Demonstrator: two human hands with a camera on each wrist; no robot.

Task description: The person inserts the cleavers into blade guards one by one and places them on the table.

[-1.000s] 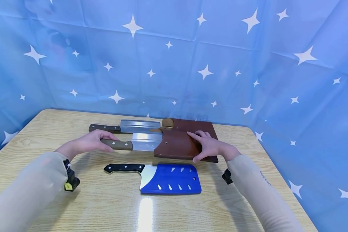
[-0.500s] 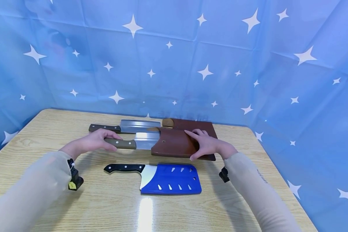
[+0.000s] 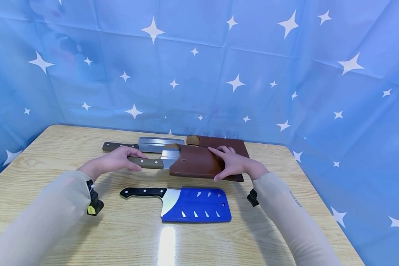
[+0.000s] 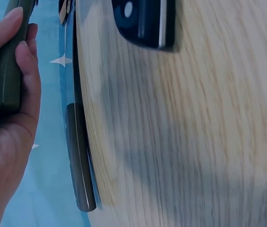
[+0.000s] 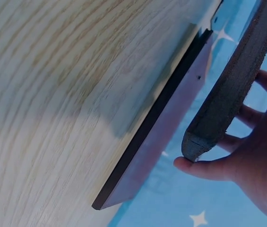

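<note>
My left hand (image 3: pixel 119 159) grips the olive handle of a cleaver (image 3: pixel 149 163), its blade pointing right. Most of that blade is hidden in a brown leather sheath (image 3: pixel 196 162); only a short strip of steel shows at the sheath's mouth. My right hand (image 3: pixel 234 162) holds the sheath's right end, with the thumb at the near edge and fingers over the far side. Both wrist views show these things raised off the table: the olive handle (image 4: pixel 5 80) in the curled left fingers, the sheath's edge (image 5: pixel 228 90) between right thumb and fingers.
Behind lies a second cleaver (image 3: pixel 161 145) with a dark brown handle, beside another brown leather sheath (image 3: pixel 219 142). Nearer on the wooden table (image 3: pixel 119 236) is a black-handled cleaver (image 3: pixel 144 192) with a blue blade cover (image 3: pixel 199 205). A blue star-printed curtain (image 3: pixel 199 66) hangs behind.
My left hand has moved right with the olive-handled cleaver, and my right hand has brought the sheath slightly left. The blade has gone deeper into the sheath, leaving less steel visible.
</note>
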